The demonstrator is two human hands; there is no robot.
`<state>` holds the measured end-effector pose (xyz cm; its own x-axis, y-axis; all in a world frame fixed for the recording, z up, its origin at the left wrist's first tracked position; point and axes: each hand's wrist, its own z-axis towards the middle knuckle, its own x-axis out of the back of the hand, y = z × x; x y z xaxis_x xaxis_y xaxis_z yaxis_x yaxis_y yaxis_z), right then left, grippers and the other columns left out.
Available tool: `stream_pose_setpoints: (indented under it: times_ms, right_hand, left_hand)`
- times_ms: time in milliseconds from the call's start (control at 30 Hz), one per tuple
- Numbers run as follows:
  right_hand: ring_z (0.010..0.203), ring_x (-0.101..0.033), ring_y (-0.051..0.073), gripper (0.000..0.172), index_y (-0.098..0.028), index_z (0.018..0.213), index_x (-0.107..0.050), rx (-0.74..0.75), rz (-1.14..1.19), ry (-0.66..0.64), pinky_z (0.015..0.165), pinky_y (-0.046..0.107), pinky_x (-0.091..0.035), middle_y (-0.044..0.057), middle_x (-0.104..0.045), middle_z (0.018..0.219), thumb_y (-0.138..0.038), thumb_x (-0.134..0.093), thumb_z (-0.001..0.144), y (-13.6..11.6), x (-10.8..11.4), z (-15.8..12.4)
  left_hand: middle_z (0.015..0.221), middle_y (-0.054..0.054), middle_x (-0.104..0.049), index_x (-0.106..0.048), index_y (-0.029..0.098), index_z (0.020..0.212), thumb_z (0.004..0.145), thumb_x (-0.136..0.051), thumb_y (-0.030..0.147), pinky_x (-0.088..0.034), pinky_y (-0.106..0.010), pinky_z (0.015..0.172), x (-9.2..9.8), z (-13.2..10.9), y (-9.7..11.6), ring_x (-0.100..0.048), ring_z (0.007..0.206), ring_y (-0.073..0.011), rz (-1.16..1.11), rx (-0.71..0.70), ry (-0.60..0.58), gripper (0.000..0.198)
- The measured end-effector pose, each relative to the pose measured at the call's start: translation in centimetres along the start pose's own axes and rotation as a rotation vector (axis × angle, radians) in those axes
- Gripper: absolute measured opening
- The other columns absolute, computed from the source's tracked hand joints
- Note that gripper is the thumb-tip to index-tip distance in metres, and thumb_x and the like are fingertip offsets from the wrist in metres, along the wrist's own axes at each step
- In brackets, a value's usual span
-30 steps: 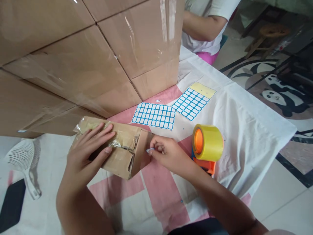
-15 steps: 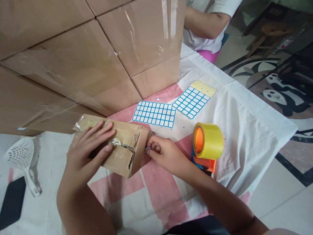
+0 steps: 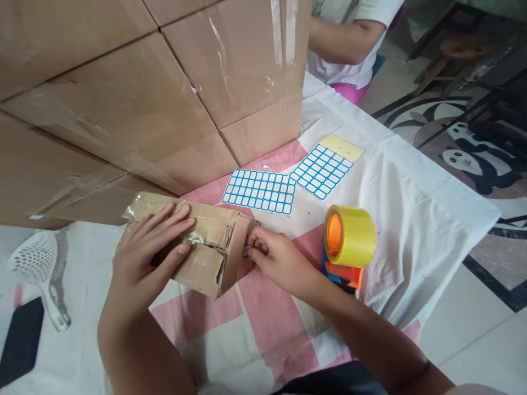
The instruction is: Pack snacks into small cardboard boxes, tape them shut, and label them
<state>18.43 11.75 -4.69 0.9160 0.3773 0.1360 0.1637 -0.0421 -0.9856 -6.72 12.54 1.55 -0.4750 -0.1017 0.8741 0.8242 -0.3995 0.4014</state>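
Note:
A small cardboard box with wrinkled clear tape lies on the cloth. My left hand rests over its top, fingers stretched and apart, touching the taped flaps. At the box's right end, my right hand is closed in a pinch. Between thumb and forefinger shows a small blue-edged sticker, close against the end panel; whether it touches the cardboard I cannot tell. Beyond the box lie two sheets of blue-bordered stickers, a full-looking sheet and one with a yellow bare strip.
A tape dispenser with a yellow tape roll stands right of my right hand. Stacked cartons rise behind the box. A white slotted skimmer and a black phone-like slab lie at left. Another person's arm shows beyond the table.
Hardly anything differs. Both hands keep their places on and beside the box, with the sticker still pinched at its end; the view has shifted very slightly.

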Motion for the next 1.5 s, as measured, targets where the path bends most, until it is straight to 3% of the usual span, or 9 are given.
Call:
stream_pose_setpoints:
  times_ms: [233,400,600,833,933,1033,1200,1333,1500]
  right_hand:
    - [0.074,-0.062,0.018,0.009,-0.021,0.089,-0.052,-0.142,-0.275,0.111,0.066,0.029,-0.037,0.003,-0.067,0.082,-0.025,-0.058,0.095,-0.3,-0.2,-0.1]
    - [0.076,-0.063,0.018,0.012,-0.020,0.094,-0.052,-0.024,-0.344,-0.027,0.064,0.029,-0.035,0.006,-0.070,0.091,-0.018,-0.042,0.100,-0.7,-0.3,-0.3]
    - [0.091,-0.065,0.021,0.017,-0.023,0.113,-0.052,0.024,-0.344,0.054,0.072,0.032,-0.043,0.007,-0.067,0.114,-0.023,-0.040,0.102,-0.4,-0.5,-0.4]
    - [0.149,-0.033,0.027,0.074,-0.027,0.161,-0.018,0.181,-0.191,0.111,0.116,0.047,-0.038,0.010,-0.027,0.164,-0.023,-0.053,0.095,0.9,0.0,0.3]
    - [0.147,-0.036,0.029,0.092,-0.027,0.164,-0.003,0.251,-0.219,-0.055,0.115,0.046,-0.041,0.012,-0.022,0.166,-0.029,-0.061,0.092,0.9,0.0,0.0]
    - [0.144,-0.039,0.039,0.136,-0.021,0.163,0.013,0.248,-0.363,-0.181,0.108,0.049,-0.047,0.020,-0.012,0.167,-0.044,-0.084,0.070,0.5,-1.7,-0.7]
    - [0.132,-0.048,0.043,0.147,-0.017,0.162,-0.002,0.225,-0.447,0.031,0.098,0.056,-0.052,0.025,-0.028,0.156,-0.049,-0.091,0.050,-0.3,-4.7,-2.2]
    - [0.115,-0.062,0.032,0.118,-0.024,0.153,-0.023,0.299,-0.193,0.140,0.092,0.047,-0.057,0.015,-0.049,0.141,-0.044,-0.088,0.057,-2.0,-1.4,-5.6]
    - [0.116,-0.063,0.030,0.092,-0.023,0.147,-0.033,0.435,-0.073,0.589,0.093,0.045,-0.056,0.015,-0.055,0.134,-0.048,-0.080,0.072,-4.7,10.1,-10.6]
  left_hand:
    - [0.148,0.001,-0.058,-0.065,0.033,0.130,0.098,-0.056,0.034,-0.032,-0.052,0.121,-0.3,0.3,0.3,-0.043,0.146,-0.0247,0.036,0.027,0.025,0.033]
    - [0.148,0.001,-0.058,-0.064,0.033,0.132,0.098,-0.057,0.033,-0.033,-0.050,0.121,-0.3,0.4,0.2,-0.044,0.146,-0.0249,0.042,0.024,0.021,0.034]
    - [0.149,-0.001,-0.057,-0.062,0.031,0.135,0.099,-0.056,0.034,-0.031,-0.049,0.121,-0.3,0.1,0.3,-0.043,0.146,-0.0249,0.047,0.011,0.036,0.036]
    - [0.144,0.001,-0.062,-0.064,0.036,0.132,0.098,-0.056,0.038,-0.036,-0.052,0.117,-0.7,-0.3,-1.0,-0.048,0.143,-0.0257,0.035,-0.089,0.121,0.035]
    - [0.138,-0.002,-0.067,-0.069,0.033,0.125,0.096,-0.059,0.036,-0.038,-0.052,0.115,-0.8,-1.2,-1.6,-0.052,0.139,-0.0268,0.012,-0.134,0.172,0.031]
    - [0.125,-0.004,-0.073,-0.074,0.029,0.113,0.095,-0.059,0.030,-0.042,-0.052,0.113,-1.1,-2.7,-1.6,-0.060,0.131,-0.0265,-0.049,-0.119,0.321,0.023]
    - [0.118,-0.007,-0.075,-0.074,0.023,0.106,0.095,-0.056,0.022,-0.045,-0.054,0.112,-2.1,-4.6,0.3,-0.063,0.126,-0.0274,-0.107,-0.090,0.577,0.021]
    - [0.131,-0.011,-0.070,-0.072,0.020,0.116,0.092,-0.058,0.019,-0.040,-0.059,0.114,-2.3,-5.4,2.4,-0.058,0.131,-0.0325,0.017,-0.196,0.927,0.028]
    - [0.123,-0.012,-0.073,-0.073,0.021,0.109,0.087,-0.063,0.017,-0.047,-0.055,0.106,-2.6,-8.0,1.1,-0.066,0.117,-0.0317,0.076,-0.217,1.023,0.025]
